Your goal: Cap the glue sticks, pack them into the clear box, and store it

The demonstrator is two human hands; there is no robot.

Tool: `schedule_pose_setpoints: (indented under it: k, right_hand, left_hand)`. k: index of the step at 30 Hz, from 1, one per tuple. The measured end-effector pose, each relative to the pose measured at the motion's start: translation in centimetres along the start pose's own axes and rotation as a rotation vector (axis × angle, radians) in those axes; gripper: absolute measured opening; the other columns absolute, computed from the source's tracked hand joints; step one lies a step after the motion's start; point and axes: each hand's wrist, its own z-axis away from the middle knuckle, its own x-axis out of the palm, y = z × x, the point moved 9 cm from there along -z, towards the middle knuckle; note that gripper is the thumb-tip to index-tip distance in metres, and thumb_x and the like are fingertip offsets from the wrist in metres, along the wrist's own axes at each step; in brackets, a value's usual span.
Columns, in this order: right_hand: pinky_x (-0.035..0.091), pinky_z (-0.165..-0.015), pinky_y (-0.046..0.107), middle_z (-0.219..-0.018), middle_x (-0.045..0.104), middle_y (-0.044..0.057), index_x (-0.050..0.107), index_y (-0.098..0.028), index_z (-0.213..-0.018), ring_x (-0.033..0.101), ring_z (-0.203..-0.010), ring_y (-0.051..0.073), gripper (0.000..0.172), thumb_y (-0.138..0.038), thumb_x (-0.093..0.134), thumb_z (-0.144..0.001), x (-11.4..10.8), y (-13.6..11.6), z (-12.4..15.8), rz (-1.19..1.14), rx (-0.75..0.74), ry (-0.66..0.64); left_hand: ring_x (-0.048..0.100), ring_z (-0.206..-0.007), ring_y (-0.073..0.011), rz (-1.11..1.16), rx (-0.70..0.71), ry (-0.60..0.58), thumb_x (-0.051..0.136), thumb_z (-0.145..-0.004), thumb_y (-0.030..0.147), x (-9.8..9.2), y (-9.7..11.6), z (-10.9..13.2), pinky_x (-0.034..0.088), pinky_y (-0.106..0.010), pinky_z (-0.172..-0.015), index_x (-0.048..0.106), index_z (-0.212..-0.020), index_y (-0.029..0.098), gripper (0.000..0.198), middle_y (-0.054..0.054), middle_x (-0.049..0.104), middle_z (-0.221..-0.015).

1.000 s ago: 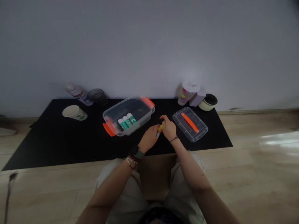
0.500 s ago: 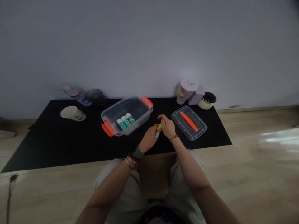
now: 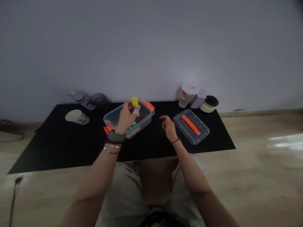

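Note:
My left hand (image 3: 127,116) is closed around a yellow glue stick (image 3: 134,101), held upright over the clear plastic box (image 3: 111,117) with orange clips. A white patch shows by my left thumb; I cannot tell whether it is a label or a bandage. Green-and-white glue sticks (image 3: 132,125) lie in the box, mostly hidden behind that hand. To the right of the box, my right hand (image 3: 169,127) hovers with loosely bent fingers, the index finger stretched out, holding nothing. Beside it lies the clear lid (image 3: 201,131) with an orange handle (image 3: 191,125).
At the left of the black tabletop (image 3: 59,148), a paper cup (image 3: 77,116) lies on its side. Behind it are a spray can (image 3: 81,98) and a dark cup (image 3: 99,101). Back right: a lidded plastic cup (image 3: 187,96), a lilac box (image 3: 198,99) and a cream pot (image 3: 207,107).
My left hand has moved left and away from me, from beside my right hand to over the box, carrying the yellow glue stick. My right hand has stayed nearly in place.

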Motion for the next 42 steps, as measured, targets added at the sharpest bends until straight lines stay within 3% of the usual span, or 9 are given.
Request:
schedule_pose_setpoints:
  k: [4, 6, 9, 13, 17, 25, 32, 38, 42]
  right_hand:
    - [0.034, -0.057, 0.026, -0.059, 0.042, -0.004, 0.062, -0.021, -0.1, 0.044, -0.054, 0.012, 0.053, -0.057, 0.024, -0.102, -0.2, -0.9, 0.2, 0.008, -0.047, 0.032]
    - [0.035, -0.057, 0.026, -0.06, 0.044, -0.004, 0.062, -0.021, -0.101, 0.045, -0.055, 0.012, 0.052, -0.057, 0.025, -0.102, 0.0, -1.1, 0.2, 0.019, -0.042, 0.018]
    - [0.035, -0.058, 0.026, -0.06, 0.044, -0.004, 0.063, -0.021, -0.101, 0.046, -0.055, 0.012, 0.05, -0.056, 0.028, -0.101, 0.2, -1.1, 0.1, 0.03, -0.034, -0.008]
    - [0.034, -0.058, 0.025, -0.06, 0.045, -0.004, 0.063, -0.022, -0.101, 0.047, -0.055, 0.012, 0.046, -0.054, 0.03, -0.102, 0.3, -1.2, 0.1, 0.07, -0.029, -0.032]
    - [0.035, -0.059, 0.025, -0.062, 0.047, -0.004, 0.064, -0.023, -0.101, 0.049, -0.056, 0.012, 0.045, -0.052, 0.031, -0.102, 0.2, -1.3, 0.0, 0.093, -0.029, -0.039]
    - [0.035, -0.061, 0.026, -0.067, 0.053, -0.002, 0.064, -0.023, -0.099, 0.051, -0.06, 0.013, 0.043, -0.05, 0.032, -0.102, 0.3, -1.3, -0.1, 0.141, -0.045, -0.054]
    - [0.036, -0.062, 0.025, -0.067, 0.054, -0.002, 0.064, -0.022, -0.099, 0.053, -0.062, 0.013, 0.041, -0.048, 0.033, -0.102, 0.4, -1.3, 0.0, 0.144, -0.039, -0.069]
    - [0.036, -0.062, 0.025, -0.068, 0.055, -0.001, 0.064, -0.022, -0.099, 0.053, -0.061, 0.014, 0.038, -0.046, 0.035, -0.102, 0.4, -1.4, 0.1, 0.175, -0.016, -0.088]
    - [0.036, -0.062, 0.025, -0.067, 0.054, -0.001, 0.064, -0.023, -0.099, 0.053, -0.061, 0.014, 0.038, -0.047, 0.034, -0.102, 0.5, -1.5, 0.0, 0.192, -0.016, -0.098]
  left_hand:
    - [0.069, -0.09, -0.0266, -0.542, -0.111, -0.23, 0.067, -0.081, 0.036, 1.7, -3.0, -1.7, 0.05, -0.034, -0.077, 0.056, -0.103, 0.016, 0.032, -0.012, 0.07, -0.097]
    - [0.069, -0.094, -0.0305, -0.704, -0.156, -0.357, 0.066, -0.081, 0.035, 3.0, -4.2, -1.7, 0.05, -0.035, -0.078, 0.057, -0.105, 0.014, 0.033, -0.016, 0.07, -0.101]
    - [0.069, -0.097, -0.033, -0.778, -0.197, -0.502, 0.066, -0.079, 0.032, 5.0, -5.7, -1.5, 0.05, -0.035, -0.077, 0.052, -0.119, 0.011, 0.048, -0.02, 0.07, -0.106]
    - [0.071, -0.095, -0.029, -0.783, -0.218, -0.616, 0.067, -0.077, 0.03, 6.6, -7.2, -1.8, 0.051, -0.031, -0.077, 0.036, -0.142, 0.014, 0.074, -0.017, 0.071, -0.112]
    - [0.07, -0.103, -0.0262, -0.83, -0.202, -0.679, 0.067, -0.076, 0.029, 7.3, -7.9, -2.3, 0.052, -0.028, -0.08, 0.043, -0.14, 0.018, 0.069, -0.015, 0.069, -0.121]
    - [0.066, -0.112, -0.0376, -1.093, -0.222, -0.656, 0.07, -0.072, 0.03, 6.2, -9.3, -3.2, 0.052, -0.037, -0.088, 0.063, -0.123, 0.008, 0.055, -0.027, 0.069, -0.118]
    - [0.064, -0.113, -0.0414, -1.155, -0.216, -0.66, 0.071, -0.076, 0.035, 5.7, -10.0, -2.9, 0.053, -0.045, -0.089, 0.067, -0.123, 0.01, 0.053, -0.029, 0.067, -0.119]
    - [0.063, -0.114, -0.0427, -1.159, -0.112, -0.64, 0.067, -0.082, 0.036, 6.2, -7.6, -2.3, 0.051, -0.05, -0.09, 0.067, -0.122, 0.014, 0.046, -0.026, 0.065, -0.122]
    - [0.063, -0.114, -0.0395, -1.131, -0.045, -0.527, 0.053, -0.093, 0.044, 4.3, -3.9, -2.2, 0.05, -0.047, -0.089, 0.064, -0.123, 0.014, 0.044, -0.023, 0.064, -0.123]
